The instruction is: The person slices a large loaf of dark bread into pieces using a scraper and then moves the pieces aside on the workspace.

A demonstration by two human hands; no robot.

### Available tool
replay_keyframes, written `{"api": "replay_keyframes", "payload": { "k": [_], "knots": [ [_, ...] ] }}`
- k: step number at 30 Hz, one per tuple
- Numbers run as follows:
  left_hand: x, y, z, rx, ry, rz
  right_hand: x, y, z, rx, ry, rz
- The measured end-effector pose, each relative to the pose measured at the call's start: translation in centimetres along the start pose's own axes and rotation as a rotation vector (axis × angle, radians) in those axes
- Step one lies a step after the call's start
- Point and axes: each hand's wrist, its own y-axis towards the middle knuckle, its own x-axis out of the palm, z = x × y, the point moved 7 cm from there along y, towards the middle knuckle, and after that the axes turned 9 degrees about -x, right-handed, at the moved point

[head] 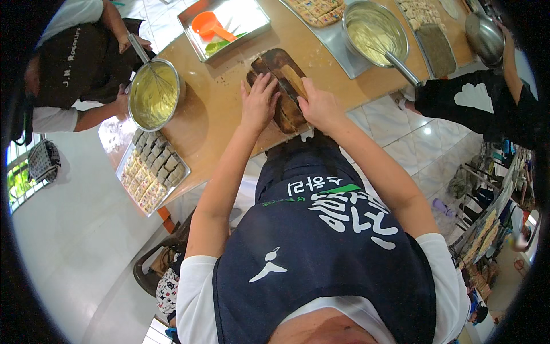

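Observation:
A dark brown baked slab with rounded corners (270,61) lies near the table's front edge, with long cuts running through it. My left hand (260,101) rests on its left part, fingers spread and pressing on top. My right hand (320,103) is closed around the end of a flat, light-brown wooden piece (293,78), perhaps a handle or scraper, lying slanted over the slab's right part. Whether a blade is attached to this piece cannot be told. Dark crumbs are scattered on the tabletop beside the slab.
A metal tray (253,43) with an orange measuring cup (205,25) stands behind. Co-workers flank the table; steel bowls of batter (175,77) (406,34) stand left and right. Trays of cut pieces lie at front left (187,170) and back right (343,71).

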Motion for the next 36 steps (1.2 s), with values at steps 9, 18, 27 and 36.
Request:
{"api": "replay_keyframes", "payload": {
  "k": [9, 18, 27, 36],
  "knots": [
    [0.5, -0.4, -0.7, 0.053, -0.071, -0.006, 2.0, 0.9, -0.4, 0.074, -0.124, -0.184],
    [0.0, -0.1, -0.7, 0.022, -0.13, 0.0, 1.7, 0.0, 0.1, 0.024, -0.083, -0.179],
    [-0.4, 4.3, -4.0, -0.287, -0.146, 0.161, 0.5, 2.5, -1.1, -0.015, -0.052, -0.124],
    [1.4, 5.2, -6.1, -0.423, -0.138, -0.052, 2.5, 3.4, -1.4, -0.044, -0.138, -0.194]
  ]
}}
